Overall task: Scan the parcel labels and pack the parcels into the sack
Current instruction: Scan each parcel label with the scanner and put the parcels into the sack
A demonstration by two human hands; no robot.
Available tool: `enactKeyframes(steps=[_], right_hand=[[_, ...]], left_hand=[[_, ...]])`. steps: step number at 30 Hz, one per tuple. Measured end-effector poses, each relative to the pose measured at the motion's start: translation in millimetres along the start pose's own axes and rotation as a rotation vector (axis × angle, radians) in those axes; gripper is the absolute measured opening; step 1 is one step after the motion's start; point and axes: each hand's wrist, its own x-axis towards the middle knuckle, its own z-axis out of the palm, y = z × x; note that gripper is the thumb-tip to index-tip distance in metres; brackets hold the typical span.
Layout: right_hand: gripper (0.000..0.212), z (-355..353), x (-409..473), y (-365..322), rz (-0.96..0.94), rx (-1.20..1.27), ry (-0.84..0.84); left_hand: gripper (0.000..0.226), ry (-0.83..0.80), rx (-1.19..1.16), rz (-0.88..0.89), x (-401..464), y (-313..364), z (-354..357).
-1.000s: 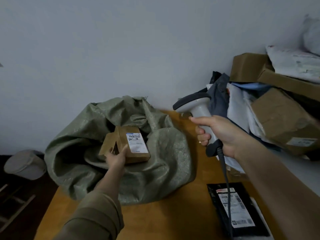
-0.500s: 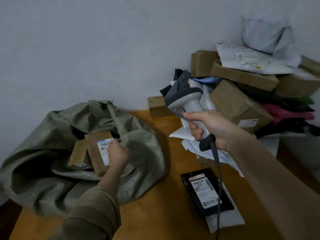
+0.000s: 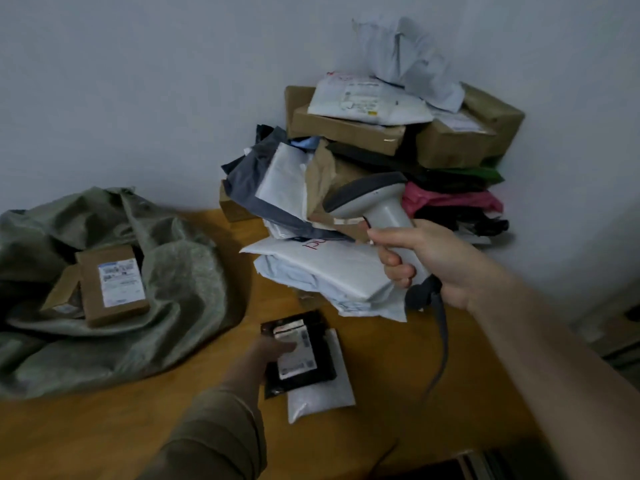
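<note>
A flat black parcel (image 3: 317,377) with a white label lies on the wooden table (image 3: 138,427), on top of a white mailer (image 3: 322,400). My left hand (image 3: 266,351) reaches onto the black parcel's left edge, fingers laid over the label; the hand is blurred. My right hand (image 3: 433,261) grips the handle of a grey barcode scanner (image 3: 377,202), held up above the table with its head towards the left. The green woven sack (image 3: 166,306) slumps at the left. A labelled brown box (image 3: 114,285) lies in its mouth beside a smaller box (image 3: 60,299).
A tall pile of parcels (image 3: 346,133) leans against the wall at the back right: cardboard boxes, white, grey, pink and black mailers. Some white mailers (image 3: 329,271) spill onto the table. The scanner cable (image 3: 440,351) hangs down from my right hand.
My left hand has let go of the brown box, which now lies in the sack, and has moved right onto the black parcel. The view has swung to the right.
</note>
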Motion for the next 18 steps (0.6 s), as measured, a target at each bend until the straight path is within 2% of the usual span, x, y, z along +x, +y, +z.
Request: enactKeyframes(steps=[3,7,14,16,18], right_hand=[[0.008,-51.4,-23.8,6.7,0.019,-0.062,0.0],[0.005,-83.8,-35.0,13.1,0.032,-0.128,-0.011],[0.015,-92.5,-40.5,45.9,0.059,-0.145,-0.125],[0.029,-87.0,-44.8,50.5,0.076,-0.106,-0.156],[0.033,-76.6,-49.9,49.8,0.077,-0.074,-0.178]], left_hand=[[0.051,0.1,-0.151,-0.034,6.4,-18.5,37.6],[0.067,0.15,-0.267,-0.107,23.0,-42.6,68.0],[0.043,0.296,-0.665,-0.138,-2.6,-39.9,90.9],[0.035,0.303,-0.759,-0.118,-18.9,-40.5,88.9],[0.034,0.303,-0.862,-0.08,-39.3,-43.0,81.7]])
